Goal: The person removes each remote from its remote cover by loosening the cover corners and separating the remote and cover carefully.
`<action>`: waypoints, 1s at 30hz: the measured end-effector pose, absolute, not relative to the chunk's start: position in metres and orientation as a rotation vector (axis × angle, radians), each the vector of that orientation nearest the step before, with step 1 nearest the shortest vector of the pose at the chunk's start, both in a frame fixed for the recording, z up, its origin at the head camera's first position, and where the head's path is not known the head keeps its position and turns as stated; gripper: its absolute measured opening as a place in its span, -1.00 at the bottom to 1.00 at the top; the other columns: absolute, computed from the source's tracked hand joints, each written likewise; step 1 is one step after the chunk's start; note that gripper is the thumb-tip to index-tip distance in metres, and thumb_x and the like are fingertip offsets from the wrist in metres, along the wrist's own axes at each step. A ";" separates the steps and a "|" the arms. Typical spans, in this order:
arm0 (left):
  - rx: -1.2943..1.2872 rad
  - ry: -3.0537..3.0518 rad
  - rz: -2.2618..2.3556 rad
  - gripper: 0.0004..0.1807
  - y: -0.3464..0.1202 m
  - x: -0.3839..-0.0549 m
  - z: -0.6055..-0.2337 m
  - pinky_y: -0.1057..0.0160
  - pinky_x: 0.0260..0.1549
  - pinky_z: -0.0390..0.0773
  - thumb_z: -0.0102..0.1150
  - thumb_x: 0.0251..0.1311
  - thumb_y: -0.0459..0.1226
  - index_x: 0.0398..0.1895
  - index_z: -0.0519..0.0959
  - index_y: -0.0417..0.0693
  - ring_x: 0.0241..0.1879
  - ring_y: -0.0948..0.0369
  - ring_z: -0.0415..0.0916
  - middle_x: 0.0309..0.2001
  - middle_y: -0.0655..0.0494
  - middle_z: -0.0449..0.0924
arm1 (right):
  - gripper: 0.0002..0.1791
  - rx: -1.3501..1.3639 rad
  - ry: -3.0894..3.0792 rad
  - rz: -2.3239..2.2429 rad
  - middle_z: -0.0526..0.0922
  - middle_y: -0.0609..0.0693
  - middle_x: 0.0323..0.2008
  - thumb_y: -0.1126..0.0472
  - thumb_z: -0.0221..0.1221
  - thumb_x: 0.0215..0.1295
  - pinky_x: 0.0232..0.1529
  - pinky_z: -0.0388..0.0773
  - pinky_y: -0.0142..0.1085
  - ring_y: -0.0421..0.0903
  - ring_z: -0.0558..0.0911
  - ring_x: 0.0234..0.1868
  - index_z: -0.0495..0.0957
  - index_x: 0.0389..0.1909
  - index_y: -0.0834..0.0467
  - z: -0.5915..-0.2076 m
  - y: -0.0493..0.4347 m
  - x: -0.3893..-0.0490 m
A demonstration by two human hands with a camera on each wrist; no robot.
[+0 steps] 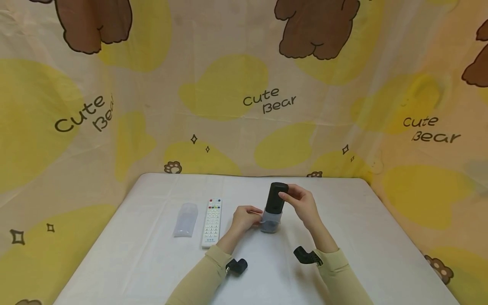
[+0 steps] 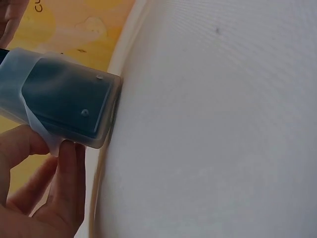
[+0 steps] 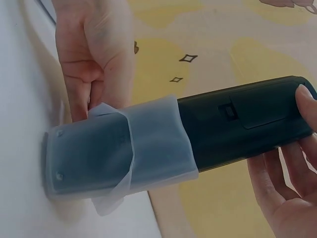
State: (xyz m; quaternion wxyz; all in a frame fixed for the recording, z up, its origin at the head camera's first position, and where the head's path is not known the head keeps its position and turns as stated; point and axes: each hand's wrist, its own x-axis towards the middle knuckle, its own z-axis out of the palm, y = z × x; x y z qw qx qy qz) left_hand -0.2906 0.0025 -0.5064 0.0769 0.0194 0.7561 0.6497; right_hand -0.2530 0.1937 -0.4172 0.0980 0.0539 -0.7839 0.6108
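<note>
A black remote control stands upright, tilted slightly, with its back side and battery cover showing. Its lower half sits inside a translucent silicone cover, whose upper edge is folded back with flaps sticking out at the sides. Around the remote's upper end, my right hand grips with the thumb on its back and the fingers on the other side. My left hand pinches a flap of the cover at its left side between thumb and fingers, as the left wrist view shows. The cover's bottom end is down at the white table.
Left of my left hand, a white remote control lies with its buttons up. Beside it lies another translucent cover, flat on the white table. A patterned cloth hangs behind and along the sides of the table.
</note>
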 end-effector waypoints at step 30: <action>0.116 2.308 1.851 -0.84 0.002 -0.287 -0.492 0.26 -0.38 0.66 0.31 -0.01 -0.40 -0.30 0.69 -0.22 -0.47 0.25 0.57 -0.29 -0.05 0.69 | -0.58 0.081 -2.233 1.867 0.65 -0.09 -0.24 0.12 0.25 0.22 -0.09 0.59 -0.45 -0.28 0.65 -0.23 0.53 0.02 0.29 -0.407 0.199 -0.256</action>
